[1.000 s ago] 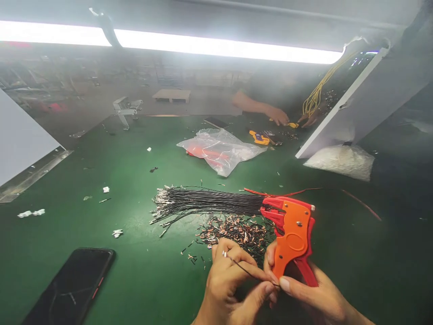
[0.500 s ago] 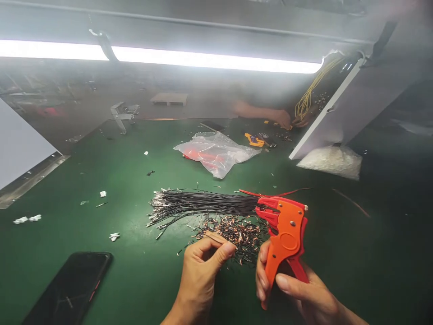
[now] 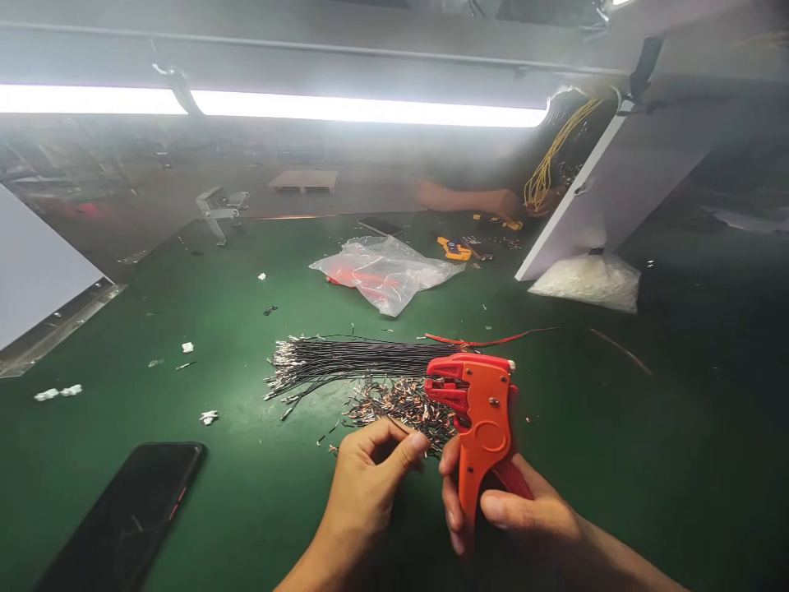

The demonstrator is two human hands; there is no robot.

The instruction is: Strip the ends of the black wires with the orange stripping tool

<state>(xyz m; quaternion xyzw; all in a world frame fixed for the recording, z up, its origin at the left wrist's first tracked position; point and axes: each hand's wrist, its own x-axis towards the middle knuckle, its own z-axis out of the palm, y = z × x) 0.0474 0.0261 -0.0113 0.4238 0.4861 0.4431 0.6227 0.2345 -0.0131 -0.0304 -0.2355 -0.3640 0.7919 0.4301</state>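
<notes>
Two bags sit on the far half of the green mat (image 3: 259, 501). The clear plastic bag (image 3: 400, 267), crinkled and glossy, lies far centre with red-orange pieces (image 3: 354, 279) showing through its film. At far right, tucked under the lower edge of a tilted white panel (image 3: 622, 173), a white bag (image 3: 585, 281) bulges with a pale, grainy fill too small to name.

In the middle of the mat lies a bundle of black wires (image 3: 357, 360), thin and straight, running left to right with bright metal tips fanned at its left end. Just near of it is a heap of coppery scraps (image 3: 394, 403), short and glinting. A red wire (image 3: 486, 340) curves along the bundle's far right.

Near centre, the right hand (image 3: 518, 518) is wrapped tight round the handles of the orange wire stripper (image 3: 484, 415), a hard plastic, pistol-shaped tool whose head points left over the scrap heap. The left hand (image 3: 370, 473) is just beside it, fingers curled, thumb pressed to forefinger. I cannot tell whether a wire sits in that pinch.

At near left a black phone (image 3: 123, 518) lies flat, screen dark and shiny. Across the table, a co-worker's hand (image 3: 506, 202) rests by hanging yellow wires (image 3: 546, 168).
</notes>
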